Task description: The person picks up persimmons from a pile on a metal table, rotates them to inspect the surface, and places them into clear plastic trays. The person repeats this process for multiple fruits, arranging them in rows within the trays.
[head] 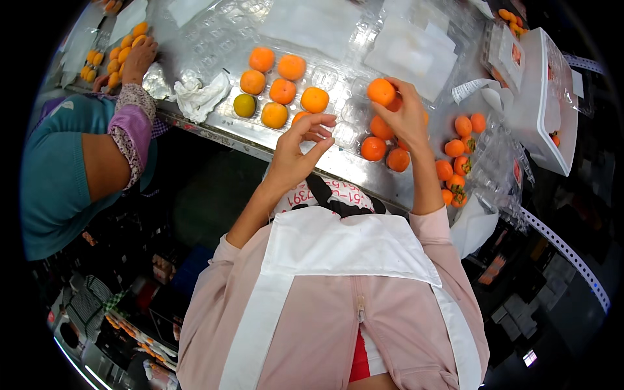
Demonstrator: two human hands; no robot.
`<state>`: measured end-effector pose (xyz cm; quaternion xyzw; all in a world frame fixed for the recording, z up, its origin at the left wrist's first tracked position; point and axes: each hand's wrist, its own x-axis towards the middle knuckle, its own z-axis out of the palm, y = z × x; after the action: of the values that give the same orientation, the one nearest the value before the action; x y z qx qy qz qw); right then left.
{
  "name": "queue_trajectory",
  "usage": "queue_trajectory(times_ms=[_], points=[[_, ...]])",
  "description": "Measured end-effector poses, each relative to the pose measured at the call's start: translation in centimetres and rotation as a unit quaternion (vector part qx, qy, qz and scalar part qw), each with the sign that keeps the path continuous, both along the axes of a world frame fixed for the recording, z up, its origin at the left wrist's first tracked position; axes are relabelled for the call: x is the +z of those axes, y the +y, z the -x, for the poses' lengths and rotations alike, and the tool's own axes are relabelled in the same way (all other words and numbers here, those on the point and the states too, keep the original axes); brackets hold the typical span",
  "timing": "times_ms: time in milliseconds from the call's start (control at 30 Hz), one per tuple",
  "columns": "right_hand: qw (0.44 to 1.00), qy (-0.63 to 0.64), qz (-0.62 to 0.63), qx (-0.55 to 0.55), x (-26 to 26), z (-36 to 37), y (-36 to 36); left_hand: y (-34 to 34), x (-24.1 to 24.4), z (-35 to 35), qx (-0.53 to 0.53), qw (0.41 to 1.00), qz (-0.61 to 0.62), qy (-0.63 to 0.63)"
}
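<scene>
My right hand (405,109) holds an orange persimmon (381,92) between thumb and fingers, above a group of redder persimmons (373,148) on the metal table. To its left, my left hand (304,146) hovers with fingers apart and nothing in them, over the near edge of a clear plastic tray (324,78). Several orange persimmons (282,91) sit at the tray's left side, one partly hidden behind my left fingers. A greenish fruit (244,106) lies at their near left. Several moulded cups between my hands hold no fruit.
More persimmons (454,147) lie at the right, some with green calyxes, beside clear plastic packs (497,161) and a white bin (541,97). White sheets (409,56) lie at the back. Crumpled tissue (200,97) is at left, near a co-worker's hand (140,61) on other fruit.
</scene>
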<state>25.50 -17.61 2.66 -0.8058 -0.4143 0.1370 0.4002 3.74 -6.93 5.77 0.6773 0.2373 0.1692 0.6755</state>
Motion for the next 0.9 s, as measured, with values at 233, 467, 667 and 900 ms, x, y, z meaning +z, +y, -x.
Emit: queue_trajectory(times_ms=[233, 467, 667, 900], points=[[0.963, -0.239, 0.108, 0.058, -2.4, 0.0, 2.1, 0.4, -0.3, 0.0, 0.007, 1.0, 0.016, 0.006], [0.952, -0.268, 0.131, 0.064, -2.1, -0.2, 2.2, 0.5, -0.7, -0.3, -0.001, 1.0, 0.019, 0.012], [0.947, -0.274, 0.158, 0.063, -2.1, 0.3, 2.7, 0.4, -0.6, -0.5, -0.013, 1.0, 0.015, 0.021], [0.948, -0.273, 0.152, 0.055, -2.0, 0.4, 2.5, 0.0, -0.6, -0.7, -0.021, 0.999, 0.016, 0.025]])
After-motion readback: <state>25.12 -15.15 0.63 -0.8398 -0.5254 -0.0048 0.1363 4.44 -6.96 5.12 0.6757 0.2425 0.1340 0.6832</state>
